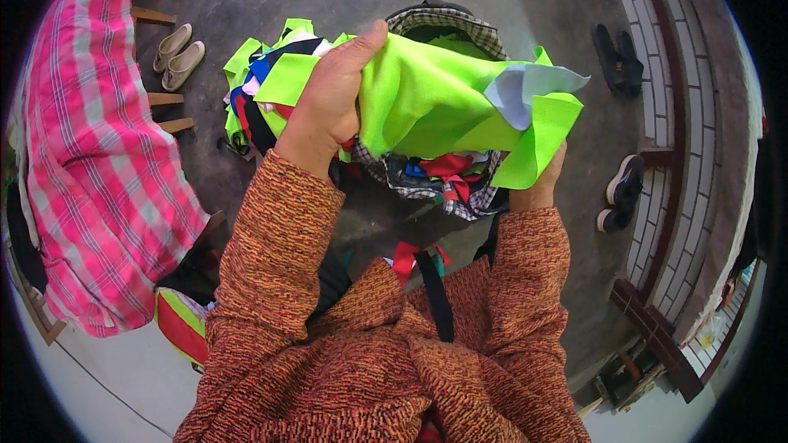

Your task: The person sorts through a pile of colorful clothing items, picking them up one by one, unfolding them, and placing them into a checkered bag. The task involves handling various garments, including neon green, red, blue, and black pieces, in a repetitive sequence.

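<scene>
Green cloth (pixel 431 94), held, between both hands (pixel 331 102)

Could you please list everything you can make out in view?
Green cloth: one or more, bright green, centre
Pale cloth: one, grey, green cloth's right end
Checked bag: one, black and white, floor below hands
Scraps: several, mixed colours, inside bag
Scrap pile: one, multicoloured, left of bag
Flat shoes: two, beige, upper left
Footwear: two, black, upper right
White-soled shoes: two, dark, right
Checked cover: one, pink, left
Wooden legs: at least three, brown, by cover
Strip: one, black, at chest
Bricks: many, white, right
Floor: one, grey, throughout
Sleeves: two, orange-brown, lower centre
Left hand: one, bare, gripping green cloth
Right hand: one, bare, mostly behind green cloth
</scene>
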Demonstrator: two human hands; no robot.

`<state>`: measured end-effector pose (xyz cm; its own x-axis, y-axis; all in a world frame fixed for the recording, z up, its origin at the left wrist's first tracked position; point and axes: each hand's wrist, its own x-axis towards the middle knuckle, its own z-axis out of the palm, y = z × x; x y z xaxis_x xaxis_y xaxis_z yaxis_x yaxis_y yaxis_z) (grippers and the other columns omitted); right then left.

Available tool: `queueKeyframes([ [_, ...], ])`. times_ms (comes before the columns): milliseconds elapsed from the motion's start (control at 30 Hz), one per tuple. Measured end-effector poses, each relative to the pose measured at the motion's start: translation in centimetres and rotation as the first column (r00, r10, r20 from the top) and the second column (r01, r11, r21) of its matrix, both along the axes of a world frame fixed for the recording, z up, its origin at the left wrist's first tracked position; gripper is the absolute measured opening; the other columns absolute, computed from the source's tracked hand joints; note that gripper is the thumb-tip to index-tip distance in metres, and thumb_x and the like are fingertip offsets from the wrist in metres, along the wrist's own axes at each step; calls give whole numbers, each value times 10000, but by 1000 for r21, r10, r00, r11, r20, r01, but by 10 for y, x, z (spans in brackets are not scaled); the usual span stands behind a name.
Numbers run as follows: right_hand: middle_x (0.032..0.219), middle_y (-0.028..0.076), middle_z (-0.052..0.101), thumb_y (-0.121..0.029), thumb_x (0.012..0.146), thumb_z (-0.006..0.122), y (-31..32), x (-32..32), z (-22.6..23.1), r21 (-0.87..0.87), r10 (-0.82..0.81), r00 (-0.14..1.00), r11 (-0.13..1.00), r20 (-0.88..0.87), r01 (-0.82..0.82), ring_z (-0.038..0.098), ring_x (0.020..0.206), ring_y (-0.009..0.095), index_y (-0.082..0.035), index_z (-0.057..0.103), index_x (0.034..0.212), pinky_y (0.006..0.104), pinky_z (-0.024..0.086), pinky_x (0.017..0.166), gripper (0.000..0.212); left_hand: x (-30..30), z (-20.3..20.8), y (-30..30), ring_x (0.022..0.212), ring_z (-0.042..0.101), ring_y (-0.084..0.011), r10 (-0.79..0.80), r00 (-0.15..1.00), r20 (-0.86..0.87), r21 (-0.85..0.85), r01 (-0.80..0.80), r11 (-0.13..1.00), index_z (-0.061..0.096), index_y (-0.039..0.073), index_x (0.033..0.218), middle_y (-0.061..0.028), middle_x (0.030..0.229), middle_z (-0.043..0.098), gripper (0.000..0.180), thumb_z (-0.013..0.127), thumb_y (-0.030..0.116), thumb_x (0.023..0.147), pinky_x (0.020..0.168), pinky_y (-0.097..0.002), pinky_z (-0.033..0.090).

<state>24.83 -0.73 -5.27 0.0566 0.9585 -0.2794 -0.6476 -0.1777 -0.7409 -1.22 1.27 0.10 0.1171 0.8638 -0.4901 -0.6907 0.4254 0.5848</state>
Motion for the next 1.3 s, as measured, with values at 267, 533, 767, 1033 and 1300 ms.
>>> queueKeyframes([
  [267, 1159, 90, 551, -424, 956, 349, 13, -23, 23, -197, -4, 984, 980, -176, -32, 541, 1047, 239, -67, 476, 1215, 375, 467, 878, 459, -8, 7, -1, 816, 655, -204, 39, 999, -23, -36, -40, 999, 577, -14, 1035, -127, 950, 652, 395, 533, 358, 910, 723, -319, 542],
  [533, 1250, 80, 471, -414, 896, 504, 11, -33, 7, -259, 152, 897, 965, 416, -44, 458, 1132, 244, -85, 411, 1293, 418, 389, 913, 524, -11, 16, -1, 868, 641, -229, 125, 992, -18, 39, -125, 991, 540, -2, 1079, -138, 1005, 623, 374, 516, 337, 923, 778, -357, 536],
  [767, 1210, 126, 521, -388, 847, 599, -4, -62, 15, -258, 454, 886, 871, 95, -419, 493, 1124, 240, -50, 379, 1330, 365, 361, 965, 629, -2, 12, -7, 914, 625, -192, 3, 998, 70, 118, -11, 993, 566, 6, 1092, -92, 1026, 623, 304, 552, 247, 908, 803, -338, 524],
  [1033, 1058, 80, 606, -24, 828, 577, 9, -54, 0, -76, 58, 984, 996, 171, -45, 595, 952, 170, -11, 496, 1157, 289, 477, 830, 339, 10, 25, -22, 920, 608, -144, -462, 857, -228, 207, 506, 837, 542, -24, 1187, -74, 1048, 630, 438, 629, 163, 800, 845, -283, 476],
  [1300, 1050, 106, 590, -116, 936, 428, 19, -30, 5, -112, -175, 956, 972, 236, 205, 581, 940, 194, -8, 524, 1104, 320, 484, 821, 222, -6, 8, -13, 820, 609, -140, -430, 508, -746, 41, 680, 732, 596, -24, 1042, -87, 911, 641, 312, 632, 167, 797, 731, -284, 487],
])
